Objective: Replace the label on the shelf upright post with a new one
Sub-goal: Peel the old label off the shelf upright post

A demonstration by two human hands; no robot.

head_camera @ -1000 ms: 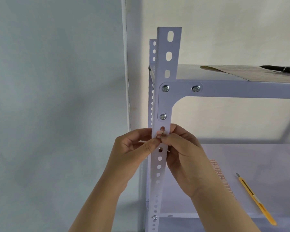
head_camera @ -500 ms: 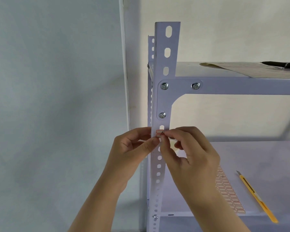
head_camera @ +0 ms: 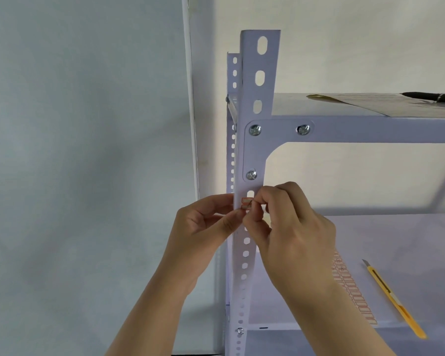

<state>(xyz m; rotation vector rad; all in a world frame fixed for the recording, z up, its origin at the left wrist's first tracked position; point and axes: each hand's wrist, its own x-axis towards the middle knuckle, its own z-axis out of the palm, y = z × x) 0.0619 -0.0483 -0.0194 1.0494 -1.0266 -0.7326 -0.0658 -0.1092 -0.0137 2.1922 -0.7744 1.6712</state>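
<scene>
A white perforated upright post (head_camera: 258, 104) of a metal shelf rises in the middle of the view. A small white label with a red border (head_camera: 245, 203) sits on the post's front face just below a slot. My right hand (head_camera: 290, 227) pinches the label's right edge between thumb and forefinger, and that edge looks lifted off the post. My left hand (head_camera: 206, 227) holds the post's left edge at the same height, thumb tip just under the label. A sheet of red-bordered labels (head_camera: 352, 291) lies on the lower shelf, partly behind my right wrist.
A yellow utility knife (head_camera: 393, 299) lies on the lower shelf (head_camera: 409, 240) to the right of the label sheet. The upper shelf (head_camera: 332, 131) carries a flat brownish sheet (head_camera: 385, 104) and a black pen (head_camera: 434, 96). A wall corner stands behind on the left.
My right hand has come from around the post to its front, fingers now pinching the label's right edge. The left hand has stayed on the post.
</scene>
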